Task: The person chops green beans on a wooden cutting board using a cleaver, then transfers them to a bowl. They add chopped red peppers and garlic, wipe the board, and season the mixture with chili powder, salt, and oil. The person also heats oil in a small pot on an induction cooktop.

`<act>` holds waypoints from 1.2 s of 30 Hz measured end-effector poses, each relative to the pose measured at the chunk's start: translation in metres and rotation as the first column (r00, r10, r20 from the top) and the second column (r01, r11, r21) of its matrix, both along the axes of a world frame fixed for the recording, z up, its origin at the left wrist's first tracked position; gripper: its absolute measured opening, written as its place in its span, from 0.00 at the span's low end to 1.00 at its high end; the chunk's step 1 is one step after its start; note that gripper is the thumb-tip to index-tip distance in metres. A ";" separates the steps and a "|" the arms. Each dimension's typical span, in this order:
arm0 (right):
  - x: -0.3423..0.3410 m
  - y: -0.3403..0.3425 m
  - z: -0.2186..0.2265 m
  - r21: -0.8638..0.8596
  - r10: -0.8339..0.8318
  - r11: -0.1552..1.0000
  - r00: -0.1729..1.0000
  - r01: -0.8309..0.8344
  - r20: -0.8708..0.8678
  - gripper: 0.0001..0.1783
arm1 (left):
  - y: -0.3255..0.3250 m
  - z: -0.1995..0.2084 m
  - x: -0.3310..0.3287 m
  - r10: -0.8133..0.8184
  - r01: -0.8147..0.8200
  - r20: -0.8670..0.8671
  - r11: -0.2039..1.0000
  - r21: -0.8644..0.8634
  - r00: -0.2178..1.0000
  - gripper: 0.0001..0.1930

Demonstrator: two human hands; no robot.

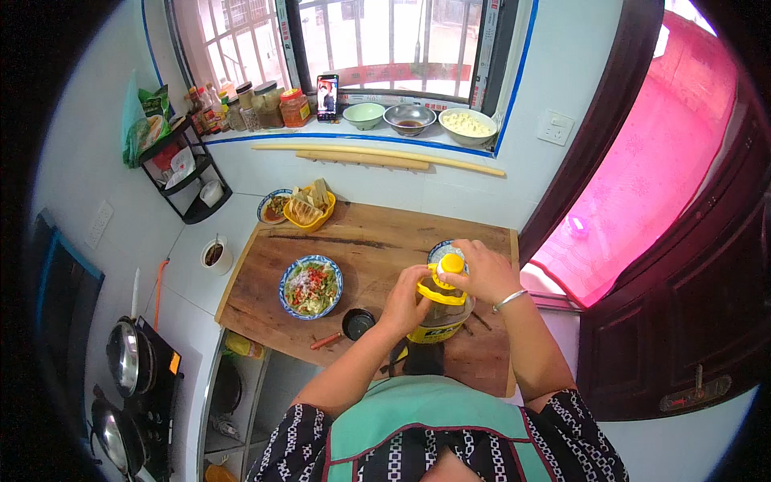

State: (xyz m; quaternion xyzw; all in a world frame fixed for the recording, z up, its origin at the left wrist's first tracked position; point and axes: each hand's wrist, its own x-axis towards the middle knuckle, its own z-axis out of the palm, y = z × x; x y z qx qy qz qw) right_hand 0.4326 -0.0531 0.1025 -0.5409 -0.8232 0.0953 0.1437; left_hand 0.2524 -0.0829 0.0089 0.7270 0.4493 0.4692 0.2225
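A large oil bottle [442, 328] with a yellow handle and label stands at the near right of the wooden worktop. My left hand [405, 301] is closed around its yellow handle. My right hand [488, 273] has its fingers around the yellow cap [452, 263] at the top. Just behind the bottle is a blue-and-white bowl [438, 247], mostly covered by my right hand. To the left sits a patterned bowl [340, 287] of shredded greens topped with chopped red and white bits. Between that bowl and my left forearm lies a small black pan [358, 322] with a reddish-brown handle.
A yellow basket [320, 220] of bread pieces and a bowl of sauce [275, 207] stand at the worktop's far left. Jars [267, 104], a phone [327, 98] and several bowls line the windowsill. Lidded pans [124, 357] occupy the stove at left; a dark door [683, 329] stands right.
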 end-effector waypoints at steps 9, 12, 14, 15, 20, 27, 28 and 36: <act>-0.007 0.017 -0.015 0.028 0.026 0.999 0.998 -0.027 0.052 0.23 | 0.002 -0.002 0.005 0.012 -0.011 0.020 1.000 -0.028 1.000 0.23; -0.007 0.017 -0.019 0.062 0.006 0.998 1.000 -0.006 0.009 0.23 | 0.003 -0.002 0.005 0.009 -0.009 0.021 1.000 0.001 1.000 0.22; -0.004 0.009 -0.015 0.153 0.035 0.988 0.996 -0.022 -0.081 0.23 | 0.004 0.000 0.005 -0.008 0.008 0.021 1.000 0.014 1.000 0.20; -0.006 -0.002 -0.005 0.228 0.092 0.972 0.983 -0.055 -0.157 0.23 | 0.003 -0.001 -0.003 0.020 -0.020 0.017 1.000 0.020 1.000 0.19; 0.011 -0.032 -0.039 0.121 0.321 0.942 0.945 -0.312 -0.067 0.20 | 0.003 0.004 0.012 0.050 -0.048 0.076 0.998 -0.026 0.996 0.14; -0.010 -0.064 -0.001 0.061 0.118 0.993 0.860 -0.101 -0.496 0.11 | -0.021 0.039 0.012 0.087 -0.029 0.261 0.976 -0.217 0.961 0.08; -0.014 -0.078 0.008 0.103 0.141 0.989 0.864 -0.104 -0.483 0.11 | -0.034 0.049 0.009 0.080 -0.022 0.282 0.979 -0.202 0.956 0.07; -0.042 -0.208 0.086 0.256 0.411 0.905 0.855 -0.340 -0.318 0.11 | -0.184 0.117 -0.041 0.010 -0.052 0.262 0.986 0.156 0.965 0.07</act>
